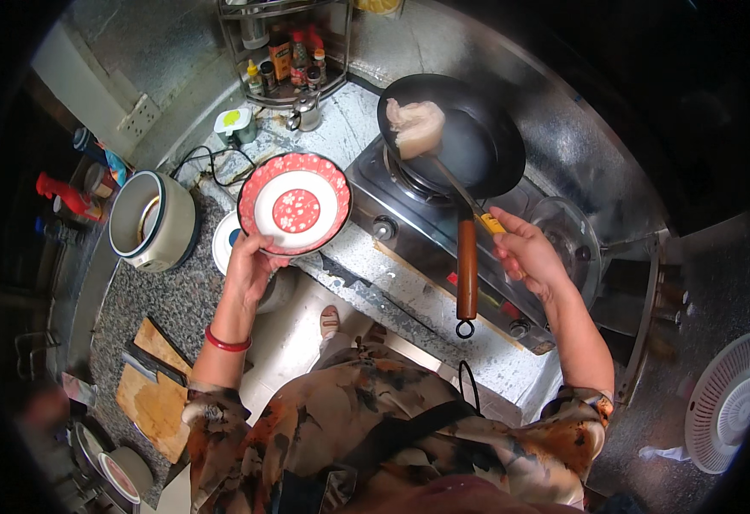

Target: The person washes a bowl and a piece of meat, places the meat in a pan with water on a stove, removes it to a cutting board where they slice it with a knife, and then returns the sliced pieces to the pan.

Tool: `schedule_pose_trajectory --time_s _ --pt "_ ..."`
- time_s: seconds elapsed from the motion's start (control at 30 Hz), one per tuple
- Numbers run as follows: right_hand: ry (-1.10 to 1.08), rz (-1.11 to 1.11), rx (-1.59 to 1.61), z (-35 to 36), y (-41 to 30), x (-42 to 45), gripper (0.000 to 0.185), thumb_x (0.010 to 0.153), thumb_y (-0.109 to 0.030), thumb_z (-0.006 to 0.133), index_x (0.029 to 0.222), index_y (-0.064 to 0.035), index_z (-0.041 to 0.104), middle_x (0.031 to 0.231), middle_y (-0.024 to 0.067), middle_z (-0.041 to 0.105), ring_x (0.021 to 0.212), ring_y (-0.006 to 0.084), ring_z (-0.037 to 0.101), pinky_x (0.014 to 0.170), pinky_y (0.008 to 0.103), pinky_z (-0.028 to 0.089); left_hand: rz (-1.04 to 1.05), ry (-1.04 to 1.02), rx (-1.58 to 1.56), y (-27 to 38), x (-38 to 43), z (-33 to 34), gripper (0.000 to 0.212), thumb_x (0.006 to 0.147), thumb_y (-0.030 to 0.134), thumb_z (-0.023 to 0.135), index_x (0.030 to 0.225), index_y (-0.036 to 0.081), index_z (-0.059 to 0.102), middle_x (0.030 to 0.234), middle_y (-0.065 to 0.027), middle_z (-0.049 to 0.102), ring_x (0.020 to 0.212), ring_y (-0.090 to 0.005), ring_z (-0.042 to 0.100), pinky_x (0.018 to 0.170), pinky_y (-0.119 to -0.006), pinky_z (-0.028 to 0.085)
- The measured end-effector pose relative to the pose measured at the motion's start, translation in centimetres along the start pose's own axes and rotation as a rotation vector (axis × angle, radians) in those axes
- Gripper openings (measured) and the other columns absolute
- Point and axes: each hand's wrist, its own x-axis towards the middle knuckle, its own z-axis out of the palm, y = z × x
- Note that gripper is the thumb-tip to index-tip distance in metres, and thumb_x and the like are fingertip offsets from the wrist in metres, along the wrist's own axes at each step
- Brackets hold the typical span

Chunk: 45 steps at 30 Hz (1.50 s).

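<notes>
My left hand (251, 266) grips the lower rim of a red and white patterned plate (295, 204), tilted with its inside up and nothing on it. In my right hand (529, 249) is the yellow handle of a metal cooking utensil (457, 181). Its far end is hidden under a piece of pale, cooked-looking meat (417, 127) at the left side of a black wok (500, 138). Cloudy liquid lies in the wok, which sits on a gas stove (413, 225), its wooden handle (467, 270) pointing towards me.
A glass lid (564, 221) lies right of the stove. To the left stand an open cream-coloured pot (182, 225) and a lidded container (236, 125); a knife (156, 364) rests on a wooden cutting board (150, 408). Seasoning bottles fill a corner rack (285, 101). A white plastic basket (696, 411) is at the far right.
</notes>
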Motion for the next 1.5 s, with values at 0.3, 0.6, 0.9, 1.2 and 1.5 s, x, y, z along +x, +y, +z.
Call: schedule_pose_trajectory --time_s 0.3,0.6,0.9,1.2,1.5 --pt "0.04 0.004 -0.032 -0.7 -2.2 -2.0 0.057 0.086 -0.002 0.046 0.141 -0.007 0.029 0.065 0.0006 0.047 0.039 0.003 0.036 0.034 0.0159 0.028 -0.02 -0.037 0.106 1.7 3.1 3.9 0.036 0.074 0.005 0.054 0.107 -0.005 0.043 0.079 -0.0139 0.059 0.052 -0.0233 0.061 0.047 -0.029 0.054" --pt "0.047 -0.037 -0.031 -1.3 -3.0 -4.5 0.058 0.086 -0.002 0.047 0.141 -0.0064 0.029 0.064 0.0005 0.047 0.04 0.0032 0.036 0.035 0.0171 0.028 -0.05 -0.11 0.194 2.0 4.9 5.7 0.023 0.076 0.012 0.056 0.094 -0.002 0.055 0.08 -0.0123 0.061 0.058 -0.0224 0.062 0.054 -0.03 0.054" --pt "0.022 -0.076 -0.141 0.8 -5.2 -7.2 0.056 0.086 -0.002 0.048 0.14 -0.0059 0.032 0.064 0.0009 0.048 0.039 0.003 0.036 0.036 0.0168 0.027 -0.026 -0.103 0.099 0.2 6.0 7.2 0.028 0.075 0.009 0.056 0.098 -0.005 0.048 0.083 -0.0142 0.058 0.056 -0.0236 0.063 0.047 -0.03 0.054" --pt "-0.23 -0.081 -0.303 5.4 -3.0 -7.2 0.057 0.085 0.0 0.047 0.14 -0.0063 0.033 0.061 -0.0001 0.047 0.036 0.0024 0.034 0.034 0.0163 0.028 0.164 0.076 -0.054 -3.0 -1.1 2.1 0.037 0.073 0.007 0.059 0.104 -0.008 0.046 0.079 -0.0162 0.061 0.051 -0.0217 0.061 0.044 -0.03 0.053" --pt "-0.643 0.029 -0.491 15.6 2.3 -5.5 0.061 0.086 0.003 0.045 0.142 -0.0086 0.027 0.064 0.002 0.049 0.04 0.0045 0.036 0.035 0.0181 0.03 0.3 0.465 -0.152 -6.5 -16.8 -10.6 0.058 0.068 0.001 0.058 0.12 -0.007 0.035 0.086 -0.0173 0.059 0.056 -0.0213 0.06 0.045 -0.029 0.051"
